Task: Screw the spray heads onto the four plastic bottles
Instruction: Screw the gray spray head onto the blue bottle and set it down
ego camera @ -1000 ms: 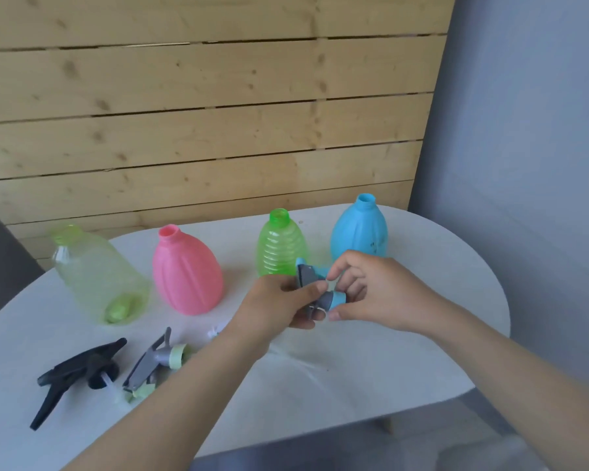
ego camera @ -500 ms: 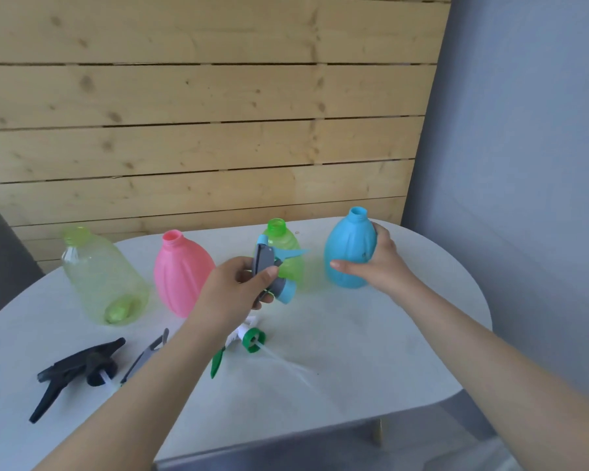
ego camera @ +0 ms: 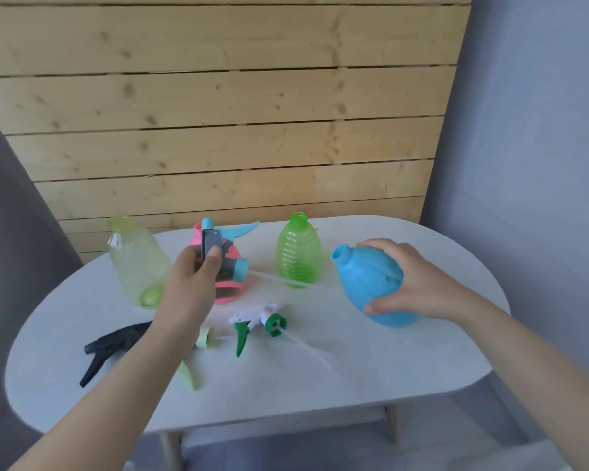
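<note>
Gripping the blue bottle (ego camera: 368, 283) tilted, neck leftward, our right hand (ego camera: 412, 280) curls round its body above the table (ego camera: 388, 362). Our left hand (ego camera: 191, 283) pinches the blue spray head (ego camera: 223, 256) raised before the pink bottle (ego camera: 230, 290).

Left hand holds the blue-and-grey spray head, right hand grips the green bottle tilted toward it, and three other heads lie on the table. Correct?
Not quite. The head view shows the right hand gripping the blue bottle; the green bottle stands untouched. The left hand does hold the blue-and-grey spray head.
</note>
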`<action>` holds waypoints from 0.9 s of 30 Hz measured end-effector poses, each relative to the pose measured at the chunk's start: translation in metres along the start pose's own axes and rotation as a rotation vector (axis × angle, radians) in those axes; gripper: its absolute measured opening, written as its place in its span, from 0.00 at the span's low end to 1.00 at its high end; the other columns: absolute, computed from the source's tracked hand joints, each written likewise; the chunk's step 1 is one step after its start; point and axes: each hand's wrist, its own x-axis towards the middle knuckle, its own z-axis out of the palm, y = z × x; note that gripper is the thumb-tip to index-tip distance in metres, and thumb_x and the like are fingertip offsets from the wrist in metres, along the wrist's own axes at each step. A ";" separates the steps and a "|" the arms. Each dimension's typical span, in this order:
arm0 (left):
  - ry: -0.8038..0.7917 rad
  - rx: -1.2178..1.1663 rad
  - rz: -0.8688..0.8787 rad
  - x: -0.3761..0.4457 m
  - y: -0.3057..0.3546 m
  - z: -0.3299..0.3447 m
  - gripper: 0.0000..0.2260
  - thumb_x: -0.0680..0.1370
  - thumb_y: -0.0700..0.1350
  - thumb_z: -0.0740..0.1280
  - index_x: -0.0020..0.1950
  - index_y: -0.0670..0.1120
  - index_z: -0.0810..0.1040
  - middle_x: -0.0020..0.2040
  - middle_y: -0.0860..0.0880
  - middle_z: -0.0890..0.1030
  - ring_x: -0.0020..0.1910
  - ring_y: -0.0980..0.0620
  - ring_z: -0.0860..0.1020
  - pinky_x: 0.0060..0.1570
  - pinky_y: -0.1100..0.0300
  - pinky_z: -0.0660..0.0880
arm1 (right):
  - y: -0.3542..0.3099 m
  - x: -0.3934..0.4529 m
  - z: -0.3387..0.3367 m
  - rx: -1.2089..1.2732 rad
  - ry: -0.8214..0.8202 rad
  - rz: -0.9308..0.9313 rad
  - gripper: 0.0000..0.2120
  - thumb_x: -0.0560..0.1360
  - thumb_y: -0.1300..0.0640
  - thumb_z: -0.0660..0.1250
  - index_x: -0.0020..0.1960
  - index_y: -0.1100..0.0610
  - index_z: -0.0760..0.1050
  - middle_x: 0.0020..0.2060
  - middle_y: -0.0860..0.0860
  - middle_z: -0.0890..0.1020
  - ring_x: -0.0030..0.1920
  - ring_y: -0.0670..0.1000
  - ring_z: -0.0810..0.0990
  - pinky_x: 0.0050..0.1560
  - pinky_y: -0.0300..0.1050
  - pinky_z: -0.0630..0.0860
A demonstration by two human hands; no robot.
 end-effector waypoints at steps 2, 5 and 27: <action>0.009 -0.039 -0.027 0.000 0.001 -0.005 0.08 0.82 0.46 0.56 0.49 0.47 0.73 0.46 0.45 0.80 0.39 0.47 0.83 0.34 0.59 0.80 | -0.003 -0.007 0.006 -0.071 -0.042 -0.015 0.39 0.57 0.52 0.79 0.57 0.29 0.62 0.57 0.46 0.67 0.58 0.48 0.68 0.54 0.43 0.69; 0.008 -0.155 -0.038 0.002 0.003 -0.013 0.08 0.82 0.45 0.56 0.50 0.44 0.72 0.46 0.43 0.80 0.35 0.49 0.85 0.35 0.57 0.82 | -0.004 -0.012 0.012 -0.182 -0.016 -0.013 0.40 0.56 0.50 0.77 0.61 0.32 0.62 0.56 0.46 0.67 0.59 0.50 0.67 0.61 0.49 0.69; -0.139 -0.139 -0.101 -0.018 -0.003 0.023 0.04 0.81 0.45 0.60 0.50 0.46 0.73 0.45 0.46 0.81 0.33 0.50 0.85 0.43 0.54 0.81 | -0.023 -0.011 0.038 -0.344 0.073 -0.215 0.42 0.55 0.44 0.75 0.65 0.40 0.59 0.53 0.38 0.66 0.53 0.44 0.64 0.54 0.40 0.62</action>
